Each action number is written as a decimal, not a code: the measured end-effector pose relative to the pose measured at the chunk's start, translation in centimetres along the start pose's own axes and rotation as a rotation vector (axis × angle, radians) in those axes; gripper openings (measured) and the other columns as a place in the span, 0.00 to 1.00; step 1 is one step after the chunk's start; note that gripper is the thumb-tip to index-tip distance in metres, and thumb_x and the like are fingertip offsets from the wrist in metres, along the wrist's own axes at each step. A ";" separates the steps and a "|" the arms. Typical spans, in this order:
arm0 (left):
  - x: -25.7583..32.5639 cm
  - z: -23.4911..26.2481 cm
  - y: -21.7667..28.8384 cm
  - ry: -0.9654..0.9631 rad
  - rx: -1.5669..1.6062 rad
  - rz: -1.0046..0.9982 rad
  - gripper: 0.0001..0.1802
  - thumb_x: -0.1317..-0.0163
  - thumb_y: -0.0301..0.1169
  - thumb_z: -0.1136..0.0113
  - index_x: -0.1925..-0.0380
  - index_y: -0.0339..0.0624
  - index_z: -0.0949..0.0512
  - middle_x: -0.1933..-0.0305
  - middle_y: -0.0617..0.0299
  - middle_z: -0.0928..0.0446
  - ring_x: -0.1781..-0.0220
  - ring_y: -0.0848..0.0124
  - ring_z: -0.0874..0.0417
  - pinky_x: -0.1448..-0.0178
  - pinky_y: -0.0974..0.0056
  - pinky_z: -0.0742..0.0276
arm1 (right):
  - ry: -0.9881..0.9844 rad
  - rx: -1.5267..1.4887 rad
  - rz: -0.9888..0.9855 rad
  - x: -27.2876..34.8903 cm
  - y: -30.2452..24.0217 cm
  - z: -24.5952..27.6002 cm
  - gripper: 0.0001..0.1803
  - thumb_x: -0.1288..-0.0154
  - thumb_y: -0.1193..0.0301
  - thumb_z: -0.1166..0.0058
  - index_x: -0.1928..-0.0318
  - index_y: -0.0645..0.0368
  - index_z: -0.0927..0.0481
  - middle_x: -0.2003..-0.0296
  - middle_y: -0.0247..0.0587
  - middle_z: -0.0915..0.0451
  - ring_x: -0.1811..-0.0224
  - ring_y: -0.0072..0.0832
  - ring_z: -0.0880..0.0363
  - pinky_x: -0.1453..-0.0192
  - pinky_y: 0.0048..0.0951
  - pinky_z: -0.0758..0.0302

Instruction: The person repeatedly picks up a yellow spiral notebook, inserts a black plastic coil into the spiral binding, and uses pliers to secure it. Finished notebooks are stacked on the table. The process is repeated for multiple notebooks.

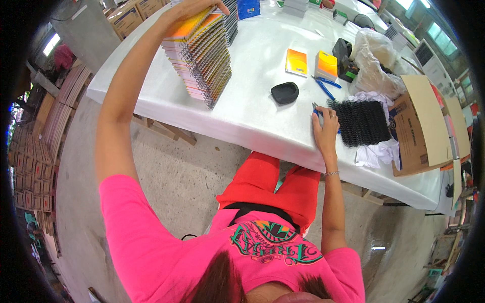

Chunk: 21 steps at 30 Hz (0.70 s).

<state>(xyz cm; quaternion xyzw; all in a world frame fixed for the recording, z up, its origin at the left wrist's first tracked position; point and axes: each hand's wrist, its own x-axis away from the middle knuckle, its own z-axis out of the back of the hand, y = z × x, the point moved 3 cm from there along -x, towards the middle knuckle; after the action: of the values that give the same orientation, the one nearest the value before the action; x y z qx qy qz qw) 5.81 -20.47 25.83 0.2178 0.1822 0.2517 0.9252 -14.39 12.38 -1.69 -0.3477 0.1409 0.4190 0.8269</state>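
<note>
At the upper left, my left hand (199, 7) reaches over the top of a tall stack of spiral notebooks (199, 63), its fingers bent around the edge of the topmost one. Their covers are yellow-orange and the wire spines face right. My right hand (326, 125) rests near the table's front edge, closed on blue-handled pliers (316, 107) whose jaws point away from me. Beside that hand lies a bundle of black spiral coils (366, 123). A second pair of blue-handled pliers (325, 90) lies farther back. Left of it sits a black pad-like object (284, 93).
Two orange-yellow notebooks, one thin (296, 61) and one thicker (327, 65), lie mid-table. An open cardboard box (417, 129), white cloth (376, 154) and a clear plastic bag (376, 63) crowd the right. Another dark-spined stack (231, 22) and a blue packet (248, 8) stand behind.
</note>
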 end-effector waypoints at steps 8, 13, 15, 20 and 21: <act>-3.1 -1.4 -3.4 -0.180 0.024 -0.218 0.20 0.35 0.40 0.54 0.60 0.42 0.15 0.50 0.53 0.23 0.44 0.64 0.24 0.37 0.59 0.31 | -0.005 -0.007 0.016 0.1 -0.5 -0.2 0.16 0.30 0.64 0.45 0.46 0.53 0.23 0.48 0.45 0.27 0.40 0.43 0.30 0.34 0.46 0.40; -4.4 -2.6 -6.1 -0.084 -0.126 -0.348 0.17 0.33 0.45 0.53 0.59 0.54 0.16 0.48 0.58 0.25 0.44 0.67 0.24 0.36 0.62 0.30 | 0.062 -0.128 0.050 -0.2 -0.3 0.3 0.13 0.31 0.68 0.44 0.50 0.57 0.21 0.50 0.50 0.27 0.44 0.47 0.29 0.38 0.45 0.35; -4.6 -2.8 -6.7 -0.055 -0.146 -0.360 0.16 0.32 0.46 0.53 0.61 0.58 0.16 0.47 0.60 0.26 0.44 0.68 0.24 0.35 0.63 0.31 | 0.097 -0.196 0.063 -1.1 -0.4 1.1 0.11 0.32 0.69 0.44 0.52 0.58 0.20 0.51 0.51 0.26 0.46 0.48 0.28 0.39 0.45 0.34; -5.3 -2.7 -7.4 -0.073 -0.211 -0.348 0.21 0.30 0.43 0.60 0.57 0.54 0.15 0.41 0.57 0.25 0.37 0.63 0.27 0.27 0.57 0.36 | 0.240 -0.184 -0.010 -8.0 0.7 2.5 0.09 0.32 0.70 0.45 0.57 0.61 0.17 0.58 0.53 0.23 0.53 0.46 0.25 0.45 0.42 0.31; -5.2 -2.7 -7.2 -0.015 -0.205 -0.374 0.22 0.30 0.43 0.61 0.54 0.54 0.15 0.39 0.56 0.25 0.35 0.62 0.27 0.26 0.56 0.37 | 0.292 -0.169 -0.004 -10.0 2.0 2.4 0.10 0.33 0.69 0.45 0.58 0.62 0.17 0.60 0.53 0.21 0.54 0.46 0.25 0.46 0.43 0.30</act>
<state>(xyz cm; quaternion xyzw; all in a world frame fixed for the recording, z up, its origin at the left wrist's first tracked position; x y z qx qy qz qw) 3.18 -28.07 21.20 0.0868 0.1858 0.0911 0.9745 -22.13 8.88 4.33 -0.4735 0.2232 0.3728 0.7661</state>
